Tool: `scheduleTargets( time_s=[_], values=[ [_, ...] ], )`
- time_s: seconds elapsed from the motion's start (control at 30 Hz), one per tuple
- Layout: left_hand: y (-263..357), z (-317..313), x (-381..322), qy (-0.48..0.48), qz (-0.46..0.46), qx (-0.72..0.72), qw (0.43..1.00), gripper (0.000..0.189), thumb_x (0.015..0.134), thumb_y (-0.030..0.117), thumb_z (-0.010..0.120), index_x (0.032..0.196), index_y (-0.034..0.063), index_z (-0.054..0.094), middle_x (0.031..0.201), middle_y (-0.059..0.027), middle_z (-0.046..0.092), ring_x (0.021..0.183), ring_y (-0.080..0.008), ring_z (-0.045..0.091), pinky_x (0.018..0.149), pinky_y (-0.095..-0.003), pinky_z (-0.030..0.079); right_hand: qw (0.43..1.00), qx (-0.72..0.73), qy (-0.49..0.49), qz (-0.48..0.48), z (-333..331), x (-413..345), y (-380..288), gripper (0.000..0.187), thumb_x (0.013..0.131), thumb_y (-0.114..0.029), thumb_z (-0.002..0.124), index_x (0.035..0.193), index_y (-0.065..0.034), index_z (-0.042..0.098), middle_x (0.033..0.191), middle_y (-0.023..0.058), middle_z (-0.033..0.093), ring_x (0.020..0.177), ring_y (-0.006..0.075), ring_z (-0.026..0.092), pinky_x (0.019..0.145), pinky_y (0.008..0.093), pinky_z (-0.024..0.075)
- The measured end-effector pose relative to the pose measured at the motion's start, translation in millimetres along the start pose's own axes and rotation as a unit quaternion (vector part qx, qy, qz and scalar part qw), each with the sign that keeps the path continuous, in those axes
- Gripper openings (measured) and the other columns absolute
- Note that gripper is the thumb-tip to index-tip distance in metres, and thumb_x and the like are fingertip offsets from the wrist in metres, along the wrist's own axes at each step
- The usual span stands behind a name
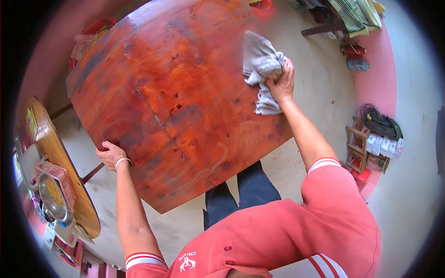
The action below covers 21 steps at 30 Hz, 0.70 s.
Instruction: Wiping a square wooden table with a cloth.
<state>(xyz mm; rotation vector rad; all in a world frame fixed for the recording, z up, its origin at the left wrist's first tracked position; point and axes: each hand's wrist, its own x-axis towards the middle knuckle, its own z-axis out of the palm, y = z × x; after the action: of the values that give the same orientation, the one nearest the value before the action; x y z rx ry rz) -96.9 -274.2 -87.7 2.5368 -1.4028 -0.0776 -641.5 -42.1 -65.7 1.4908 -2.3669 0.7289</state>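
A reddish-brown wooden tabletop (194, 114) with dark knots and a long seam spreads out before me. My left hand (113, 155), with a pale bangle at the wrist, grips its left edge, thumb on top. At the right edge, my right hand (283, 81) holds a crumpled grey-white cloth (262, 60). Part of the cloth lies against the wood, and its lower end hangs by the edge. Some fingers of both hands are hidden.
To the left stands a lighter wooden table (78, 194) bearing a metal bowl (53, 196) and a pink plastic basket (69, 184). At the right wall are small wooden stools (357, 137) with black cable (379, 121). A red bag (262, 9) shows beyond the tabletop.
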Motion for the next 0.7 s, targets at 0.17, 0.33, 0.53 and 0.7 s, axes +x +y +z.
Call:
scheduleTargets(
  time_s=[0.17, 0.33, 0.53, 0.7],
  values=[
    [6.1, -3.6, -1.1, 0.006, -0.014, 0.005, 1.0, 0.061, 0.093, 0.048, 0.045, 0.133, 0.0014, 0.048, 0.128, -0.02, 0.059, 0.116, -0.0366, 0.058, 0.095, -0.0486, 0.045, 0.991, -0.053, 0.024, 0.119, -51.1, -116.2, -14.8, 0.072, 0.072, -0.033, 0.07, 0.132, -0.0113, 0.037, 0.14, 0.0244, 0.037, 0.128, 0.0456, 0.039, 0.106, 0.0551, 0.0338],
    [15.2, -5.3, -9.2, 0.004, -0.009, 0.001, 1.0, 0.06, 0.093, 0.048, 0.046, 0.131, 0.0023, 0.05, 0.125, -0.0194, 0.061, 0.114, -0.0367, 0.059, 0.094, -0.0488, 0.046, 0.975, -0.096, 0.039, 0.196, -61.3, -181.1, -86.1, 0.071, 0.074, -0.037, 0.067, 0.133, -0.0114, 0.037, 0.14, 0.0257, 0.036, 0.132, 0.0465, 0.034, 0.109, 0.0577, 0.0265],
    [2.3, 6.1, 1.8, 0.046, -0.002, -0.004, 0.999, 0.058, 0.092, 0.048, 0.047, 0.13, 0.0034, 0.052, 0.121, -0.0191, 0.062, 0.112, -0.0362, 0.06, 0.094, -0.0489, 0.046, 0.981, -0.013, -0.004, 0.192, -46.7, -220.7, -213.3, 0.073, 0.069, -0.031, 0.075, 0.131, -0.0154, 0.039, 0.14, 0.0229, 0.034, 0.134, 0.0464, 0.028, 0.111, 0.0623, 0.0201],
    [9.5, 2.8, -5.0, 0.039, -0.01, 0.026, 0.999, 0.056, 0.092, 0.047, 0.048, 0.127, 0.0042, 0.053, 0.118, -0.0198, 0.063, 0.109, -0.036, 0.061, 0.091, -0.0487, 0.048, 0.989, 0.021, -0.038, 0.141, -49.5, -203.9, -216.0, 0.073, 0.068, -0.038, 0.077, 0.129, -0.0194, 0.041, 0.138, 0.0183, 0.036, 0.133, 0.0421, 0.032, 0.11, 0.0632, 0.0211]
  ],
)
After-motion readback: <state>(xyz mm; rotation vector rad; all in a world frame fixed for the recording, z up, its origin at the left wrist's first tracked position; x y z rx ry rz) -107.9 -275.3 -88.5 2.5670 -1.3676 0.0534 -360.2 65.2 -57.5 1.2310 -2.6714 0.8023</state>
